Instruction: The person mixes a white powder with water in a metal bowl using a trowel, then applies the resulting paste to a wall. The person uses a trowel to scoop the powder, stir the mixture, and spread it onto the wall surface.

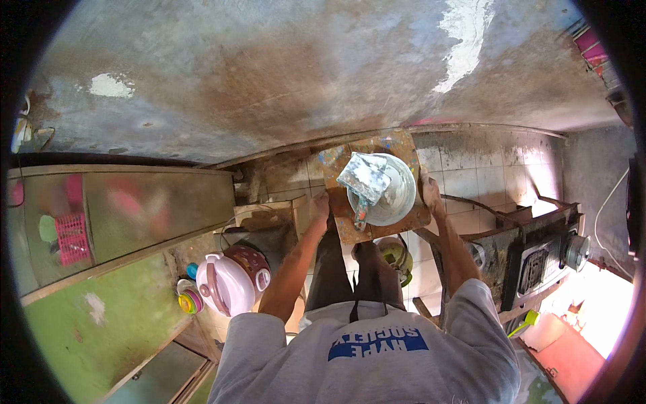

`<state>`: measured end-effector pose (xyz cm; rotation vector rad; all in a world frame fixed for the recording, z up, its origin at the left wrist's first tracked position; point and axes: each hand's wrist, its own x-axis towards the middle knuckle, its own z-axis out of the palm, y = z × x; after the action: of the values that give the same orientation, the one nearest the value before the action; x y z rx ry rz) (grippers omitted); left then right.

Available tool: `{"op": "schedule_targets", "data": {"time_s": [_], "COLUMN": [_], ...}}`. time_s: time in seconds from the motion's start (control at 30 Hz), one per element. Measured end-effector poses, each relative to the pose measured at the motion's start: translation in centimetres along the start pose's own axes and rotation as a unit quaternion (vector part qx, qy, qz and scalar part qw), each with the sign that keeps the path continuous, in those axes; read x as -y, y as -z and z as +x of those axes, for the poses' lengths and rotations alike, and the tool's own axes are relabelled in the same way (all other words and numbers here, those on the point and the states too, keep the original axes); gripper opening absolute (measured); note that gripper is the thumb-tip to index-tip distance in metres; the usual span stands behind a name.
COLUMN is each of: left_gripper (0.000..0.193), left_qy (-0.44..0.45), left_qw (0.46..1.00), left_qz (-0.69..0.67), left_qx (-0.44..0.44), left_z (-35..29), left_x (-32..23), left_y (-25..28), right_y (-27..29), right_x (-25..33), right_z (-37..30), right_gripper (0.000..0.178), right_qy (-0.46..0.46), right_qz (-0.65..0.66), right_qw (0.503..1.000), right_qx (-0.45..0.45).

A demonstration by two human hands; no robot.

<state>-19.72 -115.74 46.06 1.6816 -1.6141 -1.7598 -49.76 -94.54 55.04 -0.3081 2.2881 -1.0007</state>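
Note:
My left hand (pixel 320 206) and my right hand (pixel 431 193) grip opposite side edges of a paint-spattered square wooden board (pixel 418 214). Both are closed on it, with some fingers hidden. Whether the board has legs under it, I cannot tell. Resting on top is a round white tub (pixel 408 195) smeared with a whitish paste. Across the tub's left side lies a broad flat tool (pixel 365 176), its wide end caked in white. The tool's speckled handle (pixel 361 214) points toward me over the near rim. Neither hand touches the tub or the tool.
A stained wall (pixel 269 74) with white patches rises ahead. To my left are a cabinet (pixel 134 215) and a pink-and-white rice cooker (pixel 229 283). A stove (pixel 535 269) stands right. Below the board, near my legs, is a green container (pixel 393 256) on the tiled floor.

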Motion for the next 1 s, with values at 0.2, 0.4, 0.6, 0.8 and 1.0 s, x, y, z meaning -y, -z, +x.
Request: {"op": "schedule_targets", "data": {"time_s": [0.2, 0.4, 0.6, 0.8, 1.0], "left_gripper": [0.07, 0.058, 0.06, 0.069, 0.069], "left_qy": [-0.184, -0.163, -0.118, -0.264, -0.058], "left_qw": [0.979, 0.986, 0.991, 0.961, 0.981], "left_qz": [0.089, -0.005, 0.006, 0.063, 0.175], "left_qx": [-0.014, 0.033, 0.058, -0.049, 0.056], "left_z": [-9.2, -8.8, -7.1, -10.0, -13.5], "left_x": [-11.7, -12.7, -11.4, -10.3, -8.3], "left_y": [1.5, -0.6, 0.0, 0.4, 1.3], "right_y": [-1.4, -8.1, -11.5, -12.8, -12.4], "right_x": [7.4, 5.3, 6.6, 5.7, 7.4], "right_z": [-9.7, -12.1, -12.1, -11.8, -13.8], "right_gripper": [0.041, 0.036, 0.038, 0.034, 0.03], "right_qy": [0.159, 0.016, -0.034, -0.041, 0.009], "right_qz": [0.049, 0.018, 0.113, 0.116, 0.07], "right_qw": [0.968, 0.998, 0.993, 0.991, 0.989], "right_qx": [-0.187, -0.05, 0.005, -0.056, -0.128]}}
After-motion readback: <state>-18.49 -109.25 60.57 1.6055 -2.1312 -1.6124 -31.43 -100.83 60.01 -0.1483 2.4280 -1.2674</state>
